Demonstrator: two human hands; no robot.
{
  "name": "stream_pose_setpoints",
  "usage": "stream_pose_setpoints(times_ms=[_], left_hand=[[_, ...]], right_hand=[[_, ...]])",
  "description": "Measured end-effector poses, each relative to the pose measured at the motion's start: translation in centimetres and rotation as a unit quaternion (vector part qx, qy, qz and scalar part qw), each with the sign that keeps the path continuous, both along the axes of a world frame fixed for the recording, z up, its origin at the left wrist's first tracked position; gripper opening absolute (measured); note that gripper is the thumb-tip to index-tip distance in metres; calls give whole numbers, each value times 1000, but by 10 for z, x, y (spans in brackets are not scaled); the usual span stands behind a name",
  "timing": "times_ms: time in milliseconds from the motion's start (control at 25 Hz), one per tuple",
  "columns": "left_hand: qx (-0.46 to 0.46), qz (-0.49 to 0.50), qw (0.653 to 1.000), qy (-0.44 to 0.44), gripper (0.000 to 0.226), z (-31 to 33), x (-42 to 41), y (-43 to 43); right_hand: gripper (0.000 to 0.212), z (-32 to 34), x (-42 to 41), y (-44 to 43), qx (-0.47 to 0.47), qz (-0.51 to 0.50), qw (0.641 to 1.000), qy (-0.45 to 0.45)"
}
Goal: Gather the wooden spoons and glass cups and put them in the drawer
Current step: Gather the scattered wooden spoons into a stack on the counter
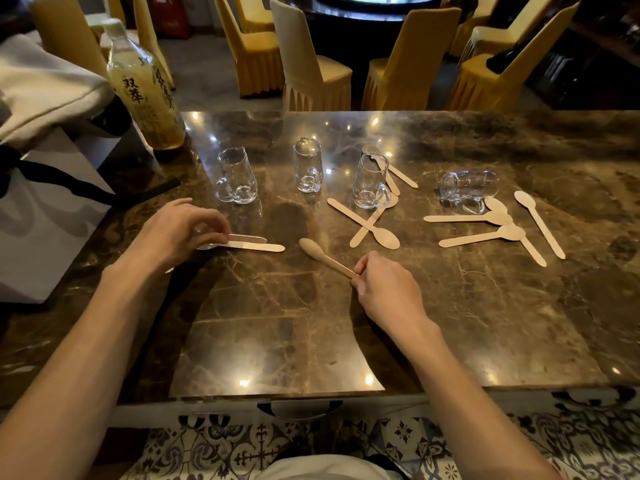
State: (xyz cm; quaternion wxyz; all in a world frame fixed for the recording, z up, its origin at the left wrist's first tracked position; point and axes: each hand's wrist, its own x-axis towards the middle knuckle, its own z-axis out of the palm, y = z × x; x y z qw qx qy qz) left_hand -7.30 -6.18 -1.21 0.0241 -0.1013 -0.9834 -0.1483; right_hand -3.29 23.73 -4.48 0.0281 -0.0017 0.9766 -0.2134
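Wooden spoons, loose on the desk [450, 306]: eight can be counted apart from those in the hands. A crossed pair [372, 225] is laid in front of the third cup; two more [398, 176] are partly hidden behind that cup; four [498, 225] are grouped at the right, three overlapping and one lying just beside them.

Wooden spoons, held: two [254, 243] are pinched by the left hand [176, 230], their handles pointing right and resting low on the desk. One [323, 257] is gripped at the handle end by the right hand [386, 289], bowl turned to the left.

Glass cups: four, set in a row across the far half of the desk. Three [308, 169] are stood upright; the fourth [467, 188] is laid on its side at the right, near the group of four spoons.

Drawer: a dark handle [299, 408] is seen under the near desk edge, shut.

Other items: one bottle [145, 91] and one grey bag [52, 202] are placed at the far left.
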Motion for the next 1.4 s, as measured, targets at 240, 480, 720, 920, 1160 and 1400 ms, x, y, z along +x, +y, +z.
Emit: stream_pose_setpoints(times_ms=[240, 480, 720, 920, 1160, 1400], left_hand=[[234, -101, 946, -202, 15, -6, 44, 66], [227, -96, 960, -128, 13, -45, 56, 103], [235, -120, 961, -84, 14, -44, 54, 112], [290, 39, 956, 19, 16, -31, 54, 74], [153, 356, 920, 51, 32, -34, 45, -19], [96, 400, 911, -7, 49, -47, 43, -42]], right_hand=[[6, 4, 11, 30, -263, -33, 964, 16], [13, 16, 34, 60, -330, 115, 936, -50], [24, 4, 44, 53, -194, 153, 969, -28], [9, -6, 36, 29, -157, 163, 974, 15], [8, -13, 30, 24, -71, 143, 986, 45], [6, -2, 10, 26, -157, 102, 978, 91]])
